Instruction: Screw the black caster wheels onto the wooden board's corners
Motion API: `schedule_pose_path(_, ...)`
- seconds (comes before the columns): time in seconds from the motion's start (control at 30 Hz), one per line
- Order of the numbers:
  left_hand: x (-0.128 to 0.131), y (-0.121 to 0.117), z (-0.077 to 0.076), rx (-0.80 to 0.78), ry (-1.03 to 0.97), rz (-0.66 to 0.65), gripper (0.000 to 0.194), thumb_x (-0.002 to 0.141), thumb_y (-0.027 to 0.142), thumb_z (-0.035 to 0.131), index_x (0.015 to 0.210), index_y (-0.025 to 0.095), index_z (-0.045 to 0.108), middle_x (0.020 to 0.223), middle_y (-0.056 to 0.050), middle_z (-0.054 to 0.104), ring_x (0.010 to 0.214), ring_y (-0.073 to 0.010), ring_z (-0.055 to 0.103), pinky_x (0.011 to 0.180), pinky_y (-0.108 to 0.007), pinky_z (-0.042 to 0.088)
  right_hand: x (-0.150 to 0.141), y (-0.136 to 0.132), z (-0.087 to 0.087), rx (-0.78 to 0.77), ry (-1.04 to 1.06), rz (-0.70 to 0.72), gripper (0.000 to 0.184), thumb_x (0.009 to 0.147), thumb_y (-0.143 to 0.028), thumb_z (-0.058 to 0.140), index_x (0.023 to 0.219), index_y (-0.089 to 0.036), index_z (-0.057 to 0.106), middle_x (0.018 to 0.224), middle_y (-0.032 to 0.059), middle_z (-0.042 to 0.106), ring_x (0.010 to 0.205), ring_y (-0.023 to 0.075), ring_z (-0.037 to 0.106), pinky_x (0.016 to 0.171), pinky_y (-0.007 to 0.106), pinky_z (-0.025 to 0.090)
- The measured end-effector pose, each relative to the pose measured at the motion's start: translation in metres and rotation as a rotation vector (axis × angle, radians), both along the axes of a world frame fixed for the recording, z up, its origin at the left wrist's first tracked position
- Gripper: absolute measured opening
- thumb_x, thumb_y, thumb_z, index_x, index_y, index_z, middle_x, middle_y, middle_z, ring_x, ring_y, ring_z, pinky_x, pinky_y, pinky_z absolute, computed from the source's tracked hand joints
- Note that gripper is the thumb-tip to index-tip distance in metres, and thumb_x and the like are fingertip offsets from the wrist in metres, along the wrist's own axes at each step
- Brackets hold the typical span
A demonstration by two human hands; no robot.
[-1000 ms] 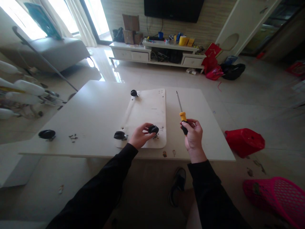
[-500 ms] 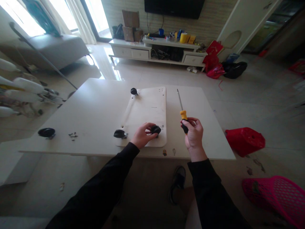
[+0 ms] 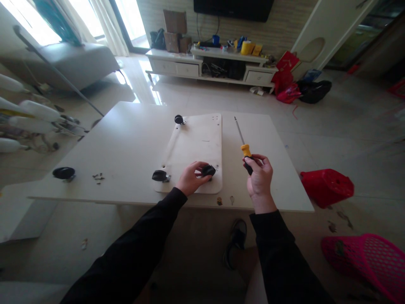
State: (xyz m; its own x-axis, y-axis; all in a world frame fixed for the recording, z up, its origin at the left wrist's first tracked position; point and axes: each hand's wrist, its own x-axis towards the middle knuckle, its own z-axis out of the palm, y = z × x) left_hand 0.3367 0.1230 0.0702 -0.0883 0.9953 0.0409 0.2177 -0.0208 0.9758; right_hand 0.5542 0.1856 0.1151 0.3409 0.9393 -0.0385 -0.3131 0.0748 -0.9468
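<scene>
My left hand (image 3: 190,179) grips a black caster wheel (image 3: 209,170) sitting at the near right corner of a small white board (image 3: 199,143) that lies on the white table (image 3: 126,143). My right hand (image 3: 261,177) is closed round the yellow and black handle of a screwdriver (image 3: 244,145), whose shaft points away from me above the table. Two more casters stand on the board: one at its near left corner (image 3: 159,175), one at its far left corner (image 3: 179,119).
A loose caster (image 3: 63,172) and several small screws (image 3: 98,176) lie on the table's left part. A red stool (image 3: 327,186) and a pink basket (image 3: 370,261) are on the floor to the right. A TV cabinet (image 3: 209,69) stands at the far wall.
My left hand has slid the caster slightly right toward the board's near right corner. The right hand with the screwdriver has barely shifted.
</scene>
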Motion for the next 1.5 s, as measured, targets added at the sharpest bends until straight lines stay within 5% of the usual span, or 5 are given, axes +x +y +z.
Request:
schedule_pose_path(0.53,0.000,0.000,0.001,-0.013,0.000,-0.012,0.036,0.077,0.024,0.080,0.112,0.018,0.074,0.106,-0.007,0.073,0.098,-0.0199,0.068,0.085,-0.036,0.063,0.003,0.002,0.004,0.098,0.011,-0.048,0.035,0.056,-0.027,0.089,0.086,-0.020,0.072,0.081,-0.0031,0.075,0.078,0.0137,0.073,0.079,0.029,0.058)
schedule_pose_path(0.8,-0.001,0.001,-0.001,-0.013,-0.006,-0.009,0.037,0.076,0.023,0.081,0.112,0.019,0.074,0.106,-0.006,0.074,0.098,-0.0195,0.068,0.085,-0.035,0.063,0.027,0.011,0.018,0.196,0.153,-0.199,0.053,0.058,-0.026,0.090,0.104,-0.026,0.063,0.095,-0.0049,0.075,0.084,0.0148,0.076,0.081,0.032,0.065)
schedule_pose_path(1.0,-0.002,0.001,-0.003,-0.029,-0.053,0.004,0.050,0.075,0.022,0.085,0.123,0.021,0.072,0.095,-0.002,0.068,0.094,-0.0182,0.068,0.086,-0.036,0.065,0.043,0.011,0.028,0.188,0.250,-0.211,0.043,0.066,-0.040,0.092,0.097,-0.025,0.067,0.105,-0.0013,0.074,0.097,0.0128,0.072,0.081,0.028,0.065)
schedule_pose_path(1.17,-0.003,0.001,-0.002,0.027,-0.047,-0.007,0.051,0.074,0.025,0.088,0.123,0.025,0.076,0.107,-0.004,0.065,0.097,-0.0179,0.067,0.087,-0.035,0.066,0.035,0.006,0.031,0.222,0.107,-0.146,0.050,0.071,-0.050,0.089,0.111,-0.027,0.067,0.116,0.0033,0.075,0.118,0.0205,0.071,0.071,0.030,0.065)
schedule_pose_path(1.5,-0.012,0.000,-0.007,0.058,-0.072,-0.072,0.054,0.069,0.013,0.087,0.122,0.021,0.076,0.121,-0.008,0.062,0.103,-0.0194,0.070,0.089,-0.039,0.068,0.008,-0.012,0.048,0.443,-0.014,-0.080,0.056,0.072,-0.036,0.090,0.123,-0.025,0.071,0.113,0.0053,0.077,0.114,0.0224,0.076,0.063,0.025,0.065)
